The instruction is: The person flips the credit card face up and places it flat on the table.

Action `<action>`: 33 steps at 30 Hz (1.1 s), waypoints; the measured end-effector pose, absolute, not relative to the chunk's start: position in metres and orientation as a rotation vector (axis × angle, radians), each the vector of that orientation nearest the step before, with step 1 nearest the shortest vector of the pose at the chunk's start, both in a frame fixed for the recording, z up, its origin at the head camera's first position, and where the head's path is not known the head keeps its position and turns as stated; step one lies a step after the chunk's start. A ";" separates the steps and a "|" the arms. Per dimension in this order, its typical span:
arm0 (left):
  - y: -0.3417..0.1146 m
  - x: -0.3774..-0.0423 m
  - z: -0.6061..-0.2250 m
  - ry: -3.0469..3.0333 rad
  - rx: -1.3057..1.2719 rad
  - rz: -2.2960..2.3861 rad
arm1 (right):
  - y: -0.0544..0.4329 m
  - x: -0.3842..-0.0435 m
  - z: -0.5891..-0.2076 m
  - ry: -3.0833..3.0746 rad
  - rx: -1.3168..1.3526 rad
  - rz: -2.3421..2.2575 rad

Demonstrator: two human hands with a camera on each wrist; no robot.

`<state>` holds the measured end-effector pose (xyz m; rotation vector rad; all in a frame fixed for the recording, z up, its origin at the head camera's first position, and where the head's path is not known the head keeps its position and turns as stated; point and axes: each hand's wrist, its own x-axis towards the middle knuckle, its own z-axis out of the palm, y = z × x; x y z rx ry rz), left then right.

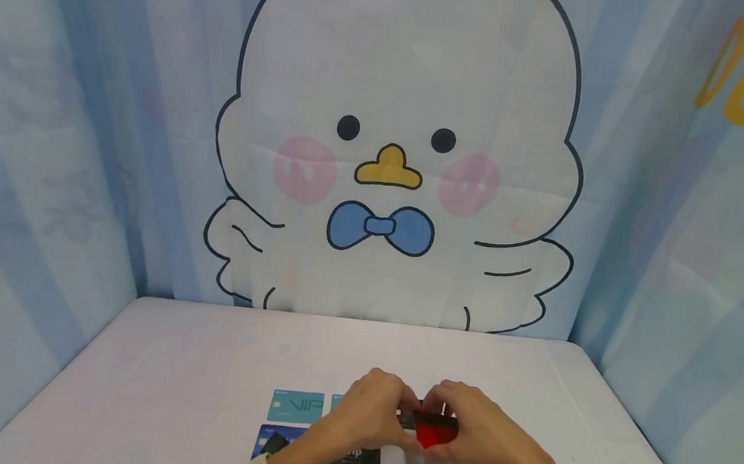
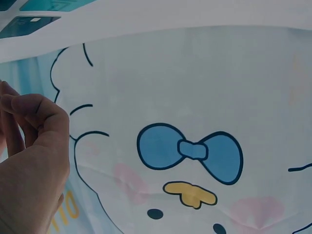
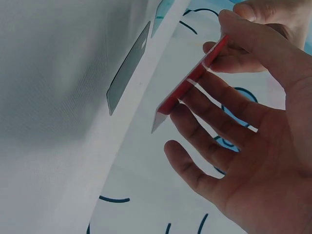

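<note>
A red card with a dark upper strip is held up between my two hands, close over the table. My right hand pinches it between thumb and fingers. In the right wrist view the red card appears nearly edge-on, tilted, its end in the grip of the right hand. My left hand has its thumb and curled fingers at the card's left edge. At the frame edge of the left wrist view, the left hand shows bent fingers, with the card out of sight there.
Cards lie in rows on the white table: a teal VIP card, a second teal card mostly hidden, a blue card and a black card. A dark card lies behind the hands. Printed curtains border the table.
</note>
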<state>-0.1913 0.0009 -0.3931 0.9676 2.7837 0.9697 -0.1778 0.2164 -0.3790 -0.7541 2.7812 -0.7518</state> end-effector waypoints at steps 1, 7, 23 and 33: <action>0.000 -0.191 -0.393 2.777 0.960 0.981 | 0.217 -0.178 -0.379 2.764 -0.745 -0.778; -0.003 -0.192 -0.391 2.774 0.895 0.994 | 0.219 -0.180 -0.379 2.703 -0.736 -0.866; -0.009 -0.197 -0.394 2.805 0.819 0.867 | 0.222 -0.183 -0.380 2.589 -0.851 -1.021; -0.010 -0.198 -0.394 2.748 0.800 0.796 | 0.226 -0.183 -0.375 2.627 -0.888 -1.014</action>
